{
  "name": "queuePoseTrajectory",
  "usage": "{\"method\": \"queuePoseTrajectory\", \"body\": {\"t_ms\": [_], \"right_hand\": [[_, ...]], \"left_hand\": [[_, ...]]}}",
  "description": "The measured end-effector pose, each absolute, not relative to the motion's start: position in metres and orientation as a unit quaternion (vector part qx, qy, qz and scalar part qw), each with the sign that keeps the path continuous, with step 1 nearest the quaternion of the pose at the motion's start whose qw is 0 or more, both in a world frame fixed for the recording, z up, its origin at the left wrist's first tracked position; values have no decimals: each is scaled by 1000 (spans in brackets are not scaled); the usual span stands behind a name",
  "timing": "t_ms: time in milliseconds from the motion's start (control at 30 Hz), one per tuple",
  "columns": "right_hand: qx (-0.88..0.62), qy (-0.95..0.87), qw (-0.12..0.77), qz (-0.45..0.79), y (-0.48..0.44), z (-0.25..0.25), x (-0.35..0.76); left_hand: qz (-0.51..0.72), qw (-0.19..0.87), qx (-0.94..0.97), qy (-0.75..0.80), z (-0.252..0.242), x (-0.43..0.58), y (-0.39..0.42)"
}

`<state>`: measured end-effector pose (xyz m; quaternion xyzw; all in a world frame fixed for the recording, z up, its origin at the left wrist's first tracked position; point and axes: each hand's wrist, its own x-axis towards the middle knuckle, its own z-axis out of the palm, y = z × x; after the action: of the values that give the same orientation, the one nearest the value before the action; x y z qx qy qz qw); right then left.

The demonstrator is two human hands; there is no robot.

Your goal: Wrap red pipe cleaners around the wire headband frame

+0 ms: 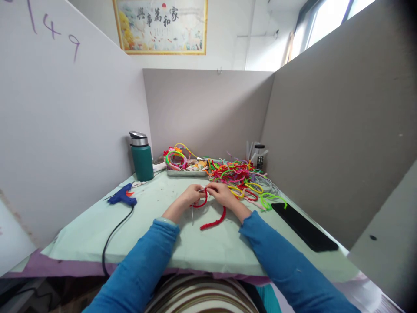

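Near the middle of the table, my left hand (192,195) and my right hand (221,194) are close together, fingers pinched. Between them runs a red fuzzy stem (213,224); one part curves under my left fingers and another hangs below my right hand, its end bent toward the left. A thin whitish strand (192,215) hangs down beneath my left hand, and a pale piece shows between the fingertips. How the strand and the stem join is hidden by my fingers.
A blue glue gun (123,195) with a black cord and a green bottle (142,162) are at left. Behind my hands are a metal tray (187,173) of small pieces and a colourful stem pile (233,173). A black flat object (304,227) lies right. Partitions enclose the table.
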<state>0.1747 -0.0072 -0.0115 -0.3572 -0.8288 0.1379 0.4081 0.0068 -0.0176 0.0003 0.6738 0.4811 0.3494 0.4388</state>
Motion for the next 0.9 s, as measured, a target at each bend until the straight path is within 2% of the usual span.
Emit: {"method": "queuePoseTrajectory", "body": {"t_ms": [200,300,667,900], "right_hand": [[-352,-833,405,133,-5,-13,174],[-351,-834,404,132,-5,-14,175],[-337,-838,405,143,-7,-13,175],[-334,-841,399,148,-11,-11,174]], "left_hand": [[356,333,698,524,-6,6,-8],[353,314,711,520,-6,6,-8],[361,383,687,501,0,8,-16],[351,368,687,519,4,10,-20]]}}
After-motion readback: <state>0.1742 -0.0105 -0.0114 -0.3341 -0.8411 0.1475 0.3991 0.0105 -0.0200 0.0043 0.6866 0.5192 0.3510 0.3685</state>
